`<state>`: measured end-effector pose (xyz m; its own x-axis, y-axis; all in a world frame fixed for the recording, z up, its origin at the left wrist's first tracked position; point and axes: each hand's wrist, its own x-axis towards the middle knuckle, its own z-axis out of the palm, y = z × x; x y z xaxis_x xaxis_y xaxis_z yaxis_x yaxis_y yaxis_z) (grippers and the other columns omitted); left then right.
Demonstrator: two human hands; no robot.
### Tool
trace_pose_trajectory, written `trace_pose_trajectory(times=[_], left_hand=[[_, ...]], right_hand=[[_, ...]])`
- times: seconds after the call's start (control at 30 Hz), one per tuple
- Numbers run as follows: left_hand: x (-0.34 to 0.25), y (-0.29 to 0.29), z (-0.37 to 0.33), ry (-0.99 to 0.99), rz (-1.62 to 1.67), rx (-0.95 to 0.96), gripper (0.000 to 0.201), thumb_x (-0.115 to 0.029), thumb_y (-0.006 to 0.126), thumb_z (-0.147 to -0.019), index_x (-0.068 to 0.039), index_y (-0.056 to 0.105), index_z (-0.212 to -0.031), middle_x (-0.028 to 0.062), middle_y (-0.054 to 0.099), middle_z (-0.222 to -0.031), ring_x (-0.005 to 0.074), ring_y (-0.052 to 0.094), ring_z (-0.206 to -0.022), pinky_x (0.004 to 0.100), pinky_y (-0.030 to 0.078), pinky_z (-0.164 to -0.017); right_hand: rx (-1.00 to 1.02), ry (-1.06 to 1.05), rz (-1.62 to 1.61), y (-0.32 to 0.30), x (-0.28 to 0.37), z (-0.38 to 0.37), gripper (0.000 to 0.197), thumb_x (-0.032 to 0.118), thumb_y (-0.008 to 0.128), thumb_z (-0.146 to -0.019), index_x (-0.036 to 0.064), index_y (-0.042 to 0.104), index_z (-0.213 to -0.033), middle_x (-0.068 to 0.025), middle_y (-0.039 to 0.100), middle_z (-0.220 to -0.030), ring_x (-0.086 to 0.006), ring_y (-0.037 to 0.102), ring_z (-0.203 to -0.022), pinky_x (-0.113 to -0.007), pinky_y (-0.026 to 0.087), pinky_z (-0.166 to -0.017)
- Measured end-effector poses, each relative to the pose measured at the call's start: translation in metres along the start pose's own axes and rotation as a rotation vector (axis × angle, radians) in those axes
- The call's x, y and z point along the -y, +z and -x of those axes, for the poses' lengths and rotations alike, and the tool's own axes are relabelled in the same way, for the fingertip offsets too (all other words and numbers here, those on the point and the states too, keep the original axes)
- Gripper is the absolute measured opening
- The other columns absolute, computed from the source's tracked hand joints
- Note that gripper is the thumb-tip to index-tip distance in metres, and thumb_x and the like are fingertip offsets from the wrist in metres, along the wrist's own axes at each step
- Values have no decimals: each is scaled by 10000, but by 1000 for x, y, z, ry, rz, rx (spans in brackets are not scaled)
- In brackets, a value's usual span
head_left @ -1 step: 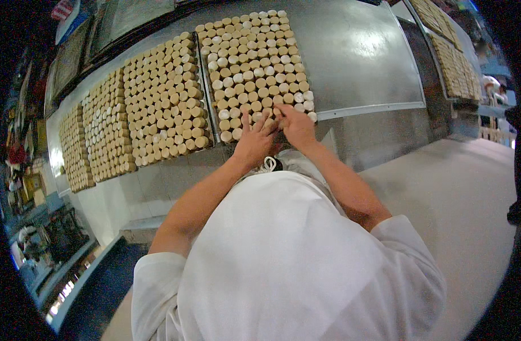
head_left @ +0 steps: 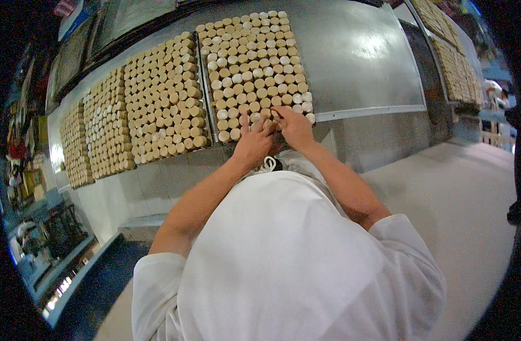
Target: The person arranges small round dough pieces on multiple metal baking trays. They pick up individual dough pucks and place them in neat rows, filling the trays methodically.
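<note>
Pale round dough pieces (head_left: 248, 75) stand packed in rows on a tray right in front of me, some with whiter tops. At the tray's near edge, my left hand (head_left: 253, 142) rests with its fingers spread over the closest rounds. Beside it on the right, my right hand (head_left: 295, 128) has its fingers bent in together among the same front rounds. Its index finger touches a round near the tray's corner. What lies between its thumb and fingertips is hidden. The two hands nearly meet at the fingertips.
More trays of similar rounds (head_left: 164, 96) run off to the left along the metal table. A shiny metal surface (head_left: 365, 62) lies to the right. Farther right stand other loaded trays (head_left: 456, 65). Dark-framed panels (head_left: 130, 23) lean behind the trays. A pale surface (head_left: 442, 210) spreads at the lower right.
</note>
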<state>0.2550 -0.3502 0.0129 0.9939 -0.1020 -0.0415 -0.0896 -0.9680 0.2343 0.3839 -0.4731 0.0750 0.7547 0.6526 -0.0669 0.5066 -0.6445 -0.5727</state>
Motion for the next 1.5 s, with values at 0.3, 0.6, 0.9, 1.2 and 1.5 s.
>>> trace_pose_trajectory(times=[0.3,0.6,0.9,1.2,1.5], left_hand=[[-66,10,-31,-231,-59,63,600,-518,572,-1010,-97,613,-1436,38,541,-1527,318,312,-1552,804,23,-1187],[-101,7,-53,-315,37,-17,612,-531,580,-1001,-120,593,-1455,21,511,-1552,314,305,-1548,803,35,-1189],[-112,21,-71,-278,30,-104,587,-526,587,-995,-128,628,-1425,14,507,-1560,314,291,-1555,810,42,-1187],[-113,30,-83,-222,-66,-165,630,-580,570,-983,-149,622,-1439,0,478,-1579,313,271,-1560,830,50,-1170],[-108,35,-110,-256,-77,-143,522,-475,592,-984,-171,639,-1406,54,480,-1572,341,266,-1562,815,42,-1183]], right_hand=[[228,-160,60,-21,-60,-12,456,16,593,-892,159,680,-1317,-178,753,-1051,-410,721,-931,-473,583,-796],[237,-198,29,-38,-91,-17,396,224,625,-946,150,654,-1333,-159,748,-1130,-385,729,-983,-513,577,-857],[109,-206,-44,-52,-112,-6,401,76,632,-936,165,683,-1323,-195,742,-1118,-425,711,-983,-492,565,-817],[37,-183,-90,-54,-125,-19,368,125,654,-958,183,677,-1320,-184,749,-1082,-417,717,-967,-495,564,-803],[84,-481,-204,-133,-24,-38,321,196,609,-971,176,701,-1279,-158,758,-1077,-380,729,-961,-471,566,-812]])
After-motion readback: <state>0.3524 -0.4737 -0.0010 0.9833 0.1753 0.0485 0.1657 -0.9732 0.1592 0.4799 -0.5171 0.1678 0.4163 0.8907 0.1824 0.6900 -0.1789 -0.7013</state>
